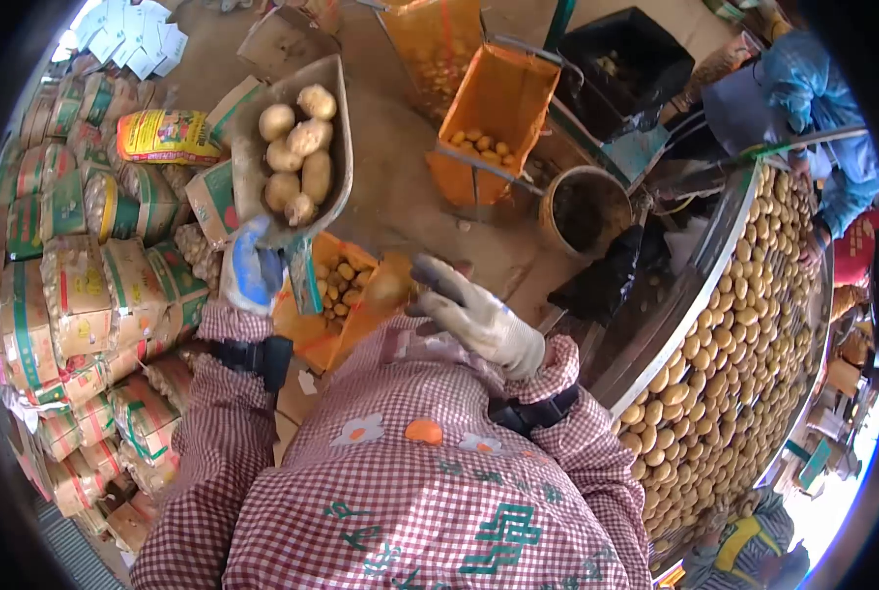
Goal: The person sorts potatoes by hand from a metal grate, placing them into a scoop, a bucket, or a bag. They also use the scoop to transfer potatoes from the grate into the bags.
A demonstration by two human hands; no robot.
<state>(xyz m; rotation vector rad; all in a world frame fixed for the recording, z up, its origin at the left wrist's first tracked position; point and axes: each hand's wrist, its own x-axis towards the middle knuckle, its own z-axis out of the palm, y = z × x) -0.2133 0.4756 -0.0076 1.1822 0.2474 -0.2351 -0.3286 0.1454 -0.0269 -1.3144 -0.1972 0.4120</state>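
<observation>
My left hand [252, 273], in a white and blue glove, is at the near rim of a metal pan [343, 143]. Its blue-coated side shows, with nothing visible in the grasp, and the fingers are slightly blurred. Several large potatoes [309, 138] lie in the pan. A green post [304, 277] stands just below the pan, beside that hand. Over the front of my checked apron, my right hand [479, 317] is open, its dark-tipped gloved fingers stretched out. Between the hands, an orange bag [314, 339] holds more potatoes [344, 287].
Packed cartons and sacks [76, 290] are stacked at the left. A sloping table [685, 339] covered with potatoes [744, 344] runs along the right, where a person in blue sleeves [833, 88] reaches in. Ahead stand an orange bin [518, 93], a bucket [555, 211] and a black-lined container [646, 49].
</observation>
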